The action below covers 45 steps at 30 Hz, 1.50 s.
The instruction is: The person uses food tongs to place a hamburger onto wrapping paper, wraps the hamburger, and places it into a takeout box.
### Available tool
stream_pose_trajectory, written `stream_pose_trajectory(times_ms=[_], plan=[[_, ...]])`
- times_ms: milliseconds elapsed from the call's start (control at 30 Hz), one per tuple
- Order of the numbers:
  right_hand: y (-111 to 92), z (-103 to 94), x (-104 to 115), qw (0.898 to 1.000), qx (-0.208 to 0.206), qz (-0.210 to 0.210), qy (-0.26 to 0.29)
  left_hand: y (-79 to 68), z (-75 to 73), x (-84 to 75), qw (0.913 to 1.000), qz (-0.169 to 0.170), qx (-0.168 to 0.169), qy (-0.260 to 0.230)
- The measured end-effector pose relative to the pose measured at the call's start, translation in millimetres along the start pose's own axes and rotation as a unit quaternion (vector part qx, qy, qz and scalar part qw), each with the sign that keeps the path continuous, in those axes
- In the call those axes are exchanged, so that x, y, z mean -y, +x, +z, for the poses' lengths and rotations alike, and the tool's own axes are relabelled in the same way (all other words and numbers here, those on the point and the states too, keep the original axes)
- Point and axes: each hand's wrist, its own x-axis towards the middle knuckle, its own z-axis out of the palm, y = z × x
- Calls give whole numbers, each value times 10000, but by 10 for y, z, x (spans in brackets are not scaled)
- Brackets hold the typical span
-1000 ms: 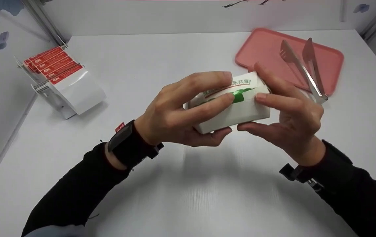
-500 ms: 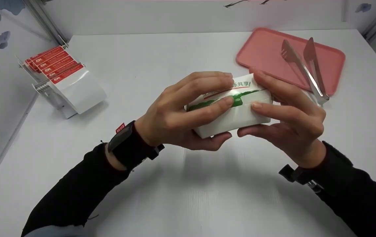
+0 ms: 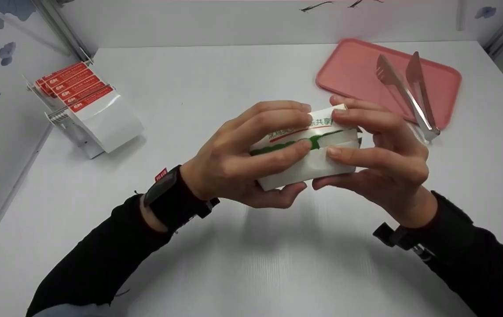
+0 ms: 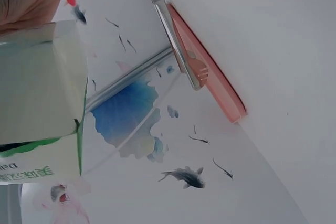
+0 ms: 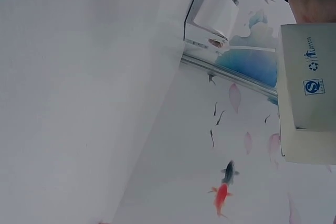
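Observation:
A white paper box (image 3: pixel 328 160) with green print is held up over the table, tilted, between both hands. My left hand (image 3: pixel 242 154) grips its left part, fingers across the printed face and thumb underneath. At the other end my right hand (image 3: pixel 387 154) pinches the box, with fingertips on the printed face near a flap edge and the thumb below. Some edges at the right end stand slightly apart. In the left wrist view the box (image 4: pixel 42 93) shows a plain side; in the right wrist view the box (image 5: pixel 317 103) shows blue marks. Its inside is hidden.
A pink tray (image 3: pixel 352 79) lies at the back right, with metal tongs (image 3: pixel 409 97) resting on it, handle end over the near edge. At left, a rack (image 3: pixel 106 119) holds several red and white packets (image 3: pixel 79 86). Patterned walls (image 3: pixel 242 22) border the white table (image 3: pixel 189 273).
Both hands and the box have come slightly nearer to me. The right fingers have shifted left across the printed face, and the box's right end has loosened a little.

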Motion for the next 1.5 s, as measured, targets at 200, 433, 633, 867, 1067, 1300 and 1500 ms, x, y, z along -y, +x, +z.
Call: stream_pose_trajectory(times_ms=[200, 433, 633, 867, 1067, 1300, 1500], plan=[[-2, 1, -11, 9999, -20, -54, -101, 19, 14, -5, 9999, -1, -44, -115], [-5, -17, -9, 9995, 48, -45, -321, 36, 6, 1, 9995, -54, -66, -319], [34, -14, -1, 9980, 132, -290, -537, 41, -6, -5, 9997, -54, 32, -231], [12, -90, -36, 9964, 368, -526, -555, 62, -6, -11, 9999, 130, 104, 39], [18, -97, -81, 9972, 348, -574, -320, 79, -9, -13, 9991, 257, 166, 303], [86, -40, -43, 9974, 359, -590, -222, 73, -17, -8, 9978, 448, 191, 454], [87, -58, -24, 9992, 342, -208, -14, 86, -33, -14, 9981, 530, 42, 315]])
